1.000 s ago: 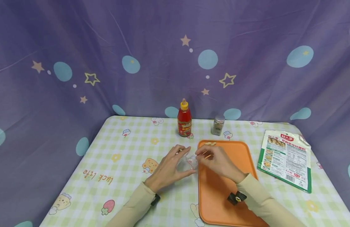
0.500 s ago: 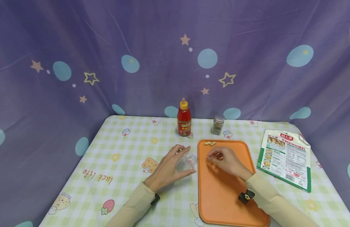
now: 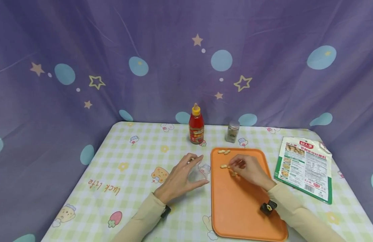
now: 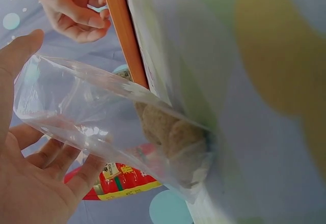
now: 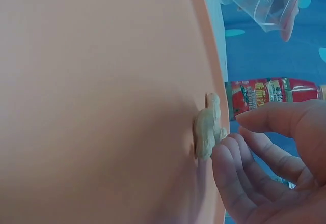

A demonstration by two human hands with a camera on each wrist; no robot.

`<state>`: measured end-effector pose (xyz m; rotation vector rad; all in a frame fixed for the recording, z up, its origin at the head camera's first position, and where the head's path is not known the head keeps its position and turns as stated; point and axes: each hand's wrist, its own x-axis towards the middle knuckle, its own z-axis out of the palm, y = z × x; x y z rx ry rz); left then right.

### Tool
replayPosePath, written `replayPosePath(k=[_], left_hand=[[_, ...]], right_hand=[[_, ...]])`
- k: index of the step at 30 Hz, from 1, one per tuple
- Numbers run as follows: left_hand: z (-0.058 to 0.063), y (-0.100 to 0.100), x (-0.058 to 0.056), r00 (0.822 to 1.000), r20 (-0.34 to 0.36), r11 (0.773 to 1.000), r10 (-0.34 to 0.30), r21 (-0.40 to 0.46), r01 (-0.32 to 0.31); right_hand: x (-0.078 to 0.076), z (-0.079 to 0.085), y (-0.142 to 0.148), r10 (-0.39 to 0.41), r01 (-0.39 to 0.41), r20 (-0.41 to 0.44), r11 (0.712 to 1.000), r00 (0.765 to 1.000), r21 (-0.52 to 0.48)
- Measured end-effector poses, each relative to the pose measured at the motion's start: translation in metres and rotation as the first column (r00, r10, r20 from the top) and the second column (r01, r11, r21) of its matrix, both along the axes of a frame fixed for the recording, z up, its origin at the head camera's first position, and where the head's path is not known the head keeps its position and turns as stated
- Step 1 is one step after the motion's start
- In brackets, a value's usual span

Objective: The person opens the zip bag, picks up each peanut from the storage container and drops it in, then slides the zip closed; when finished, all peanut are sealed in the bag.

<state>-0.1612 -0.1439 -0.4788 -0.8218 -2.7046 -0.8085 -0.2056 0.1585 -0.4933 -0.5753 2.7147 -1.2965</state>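
Note:
My left hand (image 3: 180, 178) holds a clear zip bag (image 4: 86, 91) upright on the checked cloth, its mouth spread between thumb and fingers. Several peanuts (image 4: 168, 130) show at the bottom of this bag in the left wrist view. Over the orange tray (image 3: 234, 208), my right hand (image 3: 249, 171) has its fingertips right at some peanuts (image 3: 223, 166). A gap shows between thumb and fingers in the right wrist view, close beside a peanut (image 5: 205, 132). Two more peanuts (image 3: 224, 152) lie near the tray's far left corner.
Behind the bag stands a red sauce bottle (image 3: 196, 129) with a yellow cap. A small spice jar (image 3: 232, 132) is to its right, beyond the tray. Right of the tray lies a flat green-and-white food pouch (image 3: 307, 168). A purple curtain (image 3: 174, 60) hangs behind the table.
My right hand has moved from the bag's mouth rightward over the tray, down to the peanuts, which now show beside its fingers. My left hand keeps the bag in the same place.

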Motion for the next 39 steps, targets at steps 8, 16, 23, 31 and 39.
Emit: replayPosePath(k=[8,16,23,31,39], left_hand=[[0.0,0.0,0.0,1.0,-0.001,1.0,-0.003,-0.005,0.003],[0.002,0.0,-0.001,1.0,-0.005,1.0,-0.01,-0.008,0.01],[0.001,0.001,0.001,1.0,0.002,1.0,-0.01,-0.005,0.01],[0.001,0.001,0.001,1.0,0.019,1.0,-0.007,-0.016,0.007],[0.001,0.001,0.001,1.0,0.019,1.0,-0.009,-0.012,0.009]], right_hand=[[0.001,-0.002,0.005,0.01,-0.01,-0.005,1.0,1.0,-0.004],[0.006,-0.003,0.009,0.028,-0.027,-0.025,0.998,0.999,0.049],[0.013,-0.002,0.01,0.046,-0.046,0.001,0.996,0.999,0.079],[0.018,-0.002,0.009,0.058,-0.059,0.02,0.997,0.998,0.053],[0.019,-0.005,0.008,0.08,-0.082,0.038,0.995,0.996,0.057]])
